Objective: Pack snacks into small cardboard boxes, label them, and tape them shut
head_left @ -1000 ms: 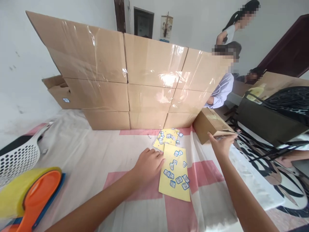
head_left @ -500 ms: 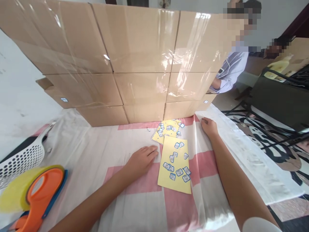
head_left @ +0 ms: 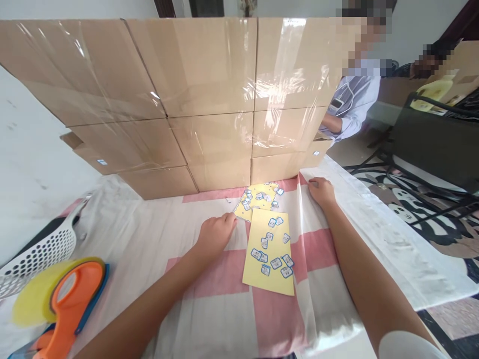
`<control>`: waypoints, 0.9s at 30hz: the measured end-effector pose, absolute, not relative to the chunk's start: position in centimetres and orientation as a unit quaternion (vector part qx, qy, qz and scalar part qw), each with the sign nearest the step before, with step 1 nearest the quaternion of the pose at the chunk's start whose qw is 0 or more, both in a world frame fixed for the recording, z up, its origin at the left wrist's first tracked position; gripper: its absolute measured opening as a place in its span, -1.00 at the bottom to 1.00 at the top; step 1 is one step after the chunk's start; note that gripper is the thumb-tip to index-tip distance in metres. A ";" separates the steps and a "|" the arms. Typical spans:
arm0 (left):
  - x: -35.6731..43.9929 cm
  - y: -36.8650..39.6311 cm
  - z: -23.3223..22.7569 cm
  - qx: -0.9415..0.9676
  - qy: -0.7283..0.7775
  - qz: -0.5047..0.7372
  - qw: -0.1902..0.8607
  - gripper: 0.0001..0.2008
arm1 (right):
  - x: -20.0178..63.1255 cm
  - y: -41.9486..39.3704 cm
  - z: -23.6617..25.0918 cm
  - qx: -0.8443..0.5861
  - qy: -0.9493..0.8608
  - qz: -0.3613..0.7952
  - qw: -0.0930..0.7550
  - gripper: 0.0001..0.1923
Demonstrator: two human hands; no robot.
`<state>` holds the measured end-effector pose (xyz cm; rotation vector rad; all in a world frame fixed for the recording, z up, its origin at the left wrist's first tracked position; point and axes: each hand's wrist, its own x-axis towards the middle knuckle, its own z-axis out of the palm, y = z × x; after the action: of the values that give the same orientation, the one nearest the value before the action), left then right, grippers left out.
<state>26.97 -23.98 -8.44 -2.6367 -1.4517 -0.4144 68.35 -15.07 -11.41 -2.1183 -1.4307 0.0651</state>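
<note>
Resting loosely closed, hands [head_left: 218, 233] [head_left: 322, 191] flank the nearer yellow sheet [head_left: 276, 243], gaps beside both edges.

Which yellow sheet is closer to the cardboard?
The far yellow sheet, wavy-edged, at the foot of the cardboard wall; the straight-edged near sheet lies closer to the wearer.

Seemingly a room at home — cloth-covered table [head_left: 145, 227], cartons [head_left: 209, 70] along its far edge, panda-patterned rug [head_left: 402, 212] beyond its right.
</note>
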 end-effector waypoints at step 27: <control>32.6 -22.3 -7.9 -0.892 -0.421 -0.111 -0.121 -0.69 | 68.0 -15.0 -11.1 -0.803 -0.528 0.008 0.277 -0.64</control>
<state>32.61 -22.30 -7.86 -3.0421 -1.4337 -0.3790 68.01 -15.03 -11.09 -2.1552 -1.4179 0.0220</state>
